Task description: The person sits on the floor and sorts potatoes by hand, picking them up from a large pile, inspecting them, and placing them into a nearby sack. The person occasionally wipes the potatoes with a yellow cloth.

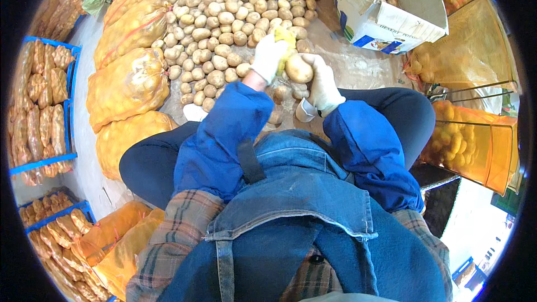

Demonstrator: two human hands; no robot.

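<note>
A large pale potato (299,68) is between my hands, above the floor. My right hand (322,82), in a white glove, grips it from the right side. In my left hand (268,56), gloved in white too, is a yellow cloth (286,42), its lower edge at the potato's left side. A wide spread of loose potatoes (226,17) covers the floor beyond and to the left of my hands. Below my right hand stands a small white cup-like object (306,110), beside a few potatoes (280,93) that lie under my hands.
Full orange mesh sacks (128,84) line the left side, with blue racks (67,100) of bagged produce behind them. A white cardboard box (390,12) holding some potatoes stands at the upper right. Mesh bags in wire frames (465,138) stand at the right, near my knee.
</note>
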